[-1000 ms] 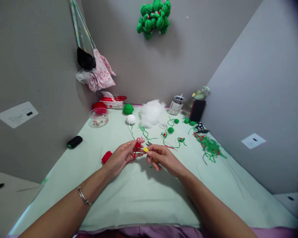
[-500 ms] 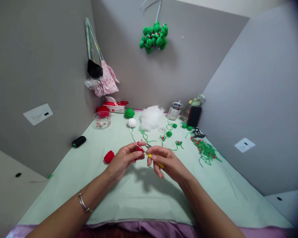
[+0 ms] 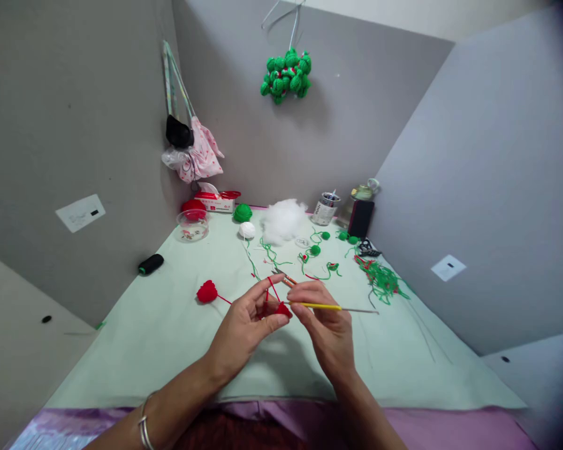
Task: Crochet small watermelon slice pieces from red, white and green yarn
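My left hand [image 3: 244, 325] pinches a small red crocheted piece [image 3: 283, 310], and red yarn loops over its raised index finger. The yarn runs left to a red yarn ball [image 3: 207, 292] on the table. In my right hand [image 3: 326, 322] is a crochet hook with a yellow handle [image 3: 321, 306], held nearly level, its left end at the red piece. Small scissors [image 3: 285, 279] lie just behind my hands, partly hidden by my right fingers.
Behind are a white ball [image 3: 247, 230], a green ball [image 3: 243, 213], white stuffing [image 3: 284, 220], a can of pens [image 3: 326, 209] and a dark phone [image 3: 361, 218]. Tangled green yarn [image 3: 383, 280] lies right; a black spool [image 3: 151, 264] and a clear tub [image 3: 192, 226] lie left.
The yellow hook has swung from slanting to nearly level. Red yarn now stretches up over my left index finger. My right hand has turned, and the view has shifted slightly.
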The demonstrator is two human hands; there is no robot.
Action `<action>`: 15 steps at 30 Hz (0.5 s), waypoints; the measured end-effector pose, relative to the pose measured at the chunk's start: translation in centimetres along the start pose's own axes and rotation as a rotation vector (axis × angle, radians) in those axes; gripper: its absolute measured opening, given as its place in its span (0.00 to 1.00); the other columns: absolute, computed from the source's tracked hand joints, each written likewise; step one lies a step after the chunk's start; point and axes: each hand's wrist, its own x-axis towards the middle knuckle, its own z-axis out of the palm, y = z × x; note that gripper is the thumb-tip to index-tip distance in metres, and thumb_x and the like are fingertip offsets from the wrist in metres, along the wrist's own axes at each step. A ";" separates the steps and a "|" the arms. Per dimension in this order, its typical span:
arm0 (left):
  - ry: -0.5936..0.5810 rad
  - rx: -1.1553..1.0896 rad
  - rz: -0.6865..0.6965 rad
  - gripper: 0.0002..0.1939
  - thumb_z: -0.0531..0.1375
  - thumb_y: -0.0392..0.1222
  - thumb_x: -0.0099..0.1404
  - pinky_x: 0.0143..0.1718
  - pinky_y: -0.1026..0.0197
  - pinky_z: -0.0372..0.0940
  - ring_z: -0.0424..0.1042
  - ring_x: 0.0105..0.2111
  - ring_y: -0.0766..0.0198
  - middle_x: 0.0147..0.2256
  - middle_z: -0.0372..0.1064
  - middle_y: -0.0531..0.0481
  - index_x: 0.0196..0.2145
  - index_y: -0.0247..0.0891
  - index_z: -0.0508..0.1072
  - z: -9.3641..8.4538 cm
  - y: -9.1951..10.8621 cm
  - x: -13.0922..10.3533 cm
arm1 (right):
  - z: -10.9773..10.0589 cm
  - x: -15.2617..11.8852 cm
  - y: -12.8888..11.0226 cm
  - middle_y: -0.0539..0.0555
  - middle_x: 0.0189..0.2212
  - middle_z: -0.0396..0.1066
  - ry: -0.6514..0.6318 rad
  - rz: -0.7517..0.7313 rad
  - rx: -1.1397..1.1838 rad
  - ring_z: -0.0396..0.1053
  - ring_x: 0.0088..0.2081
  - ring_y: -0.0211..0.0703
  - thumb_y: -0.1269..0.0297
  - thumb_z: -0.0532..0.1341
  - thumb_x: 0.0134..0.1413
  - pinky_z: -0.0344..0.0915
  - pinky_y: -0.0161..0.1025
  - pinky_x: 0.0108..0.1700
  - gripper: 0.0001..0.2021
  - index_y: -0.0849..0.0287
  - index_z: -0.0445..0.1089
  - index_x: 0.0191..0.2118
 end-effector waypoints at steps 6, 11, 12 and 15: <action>0.013 -0.005 -0.010 0.28 0.74 0.39 0.57 0.45 0.59 0.67 0.74 0.38 0.60 0.35 0.77 0.50 0.56 0.44 0.78 -0.1 -0.6 0.2 | 0.4 -1.0 0.4 0.55 0.37 0.79 -0.074 -0.017 -0.009 0.75 0.40 0.49 0.64 0.68 0.62 0.71 0.47 0.42 0.06 0.45 0.82 0.42; 0.076 -0.046 -0.014 0.27 0.75 0.38 0.55 0.45 0.58 0.67 0.74 0.37 0.61 0.34 0.76 0.51 0.53 0.43 0.80 -0.2 -0.8 0.3 | 0.7 -1.0 0.5 0.54 0.33 0.80 -0.018 0.011 -0.003 0.75 0.37 0.50 0.66 0.68 0.62 0.70 0.49 0.43 0.05 0.47 0.82 0.39; 0.084 -0.059 -0.007 0.26 0.75 0.39 0.55 0.45 0.58 0.67 0.74 0.36 0.61 0.33 0.76 0.52 0.53 0.42 0.80 -0.1 -0.8 0.4 | 0.7 -1.0 0.4 0.54 0.33 0.79 -0.014 0.033 0.007 0.74 0.37 0.49 0.65 0.68 0.62 0.71 0.49 0.43 0.05 0.47 0.82 0.39; 0.111 -0.105 -0.008 0.25 0.75 0.40 0.54 0.40 0.60 0.67 0.72 0.32 0.64 0.29 0.74 0.53 0.50 0.40 0.81 0.1 -0.9 0.4 | 0.7 -0.9 0.4 0.53 0.34 0.79 -0.018 0.083 0.050 0.74 0.38 0.48 0.66 0.69 0.60 0.71 0.46 0.42 0.04 0.47 0.82 0.38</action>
